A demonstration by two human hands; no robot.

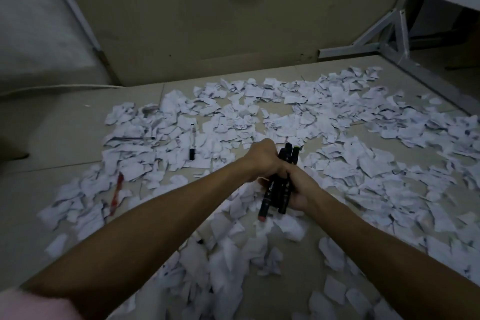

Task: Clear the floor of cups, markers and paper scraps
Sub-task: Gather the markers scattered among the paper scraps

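Both my hands hold one bundle of black markers (279, 189) above the littered floor at the centre of the view. My left hand (261, 157) grips the bundle's upper part, and my right hand (298, 189) wraps its lower part from the right. White torn paper scraps (337, 117) cover most of the tiled floor. A white marker with a black cap (192, 141) lies among the scraps to the left. A red pen (117, 193) lies farther left, nearer me. A thin dark pen (130, 138) lies at the left edge of the pile. No cups show.
A beige wall (207, 21) closes the far side. A white metal table frame (394, 41) stands at the back right, one leg running along the scraps. A white panel and a cable (52, 87) sit at the back left. Bare tile (52, 138) shows on the left.
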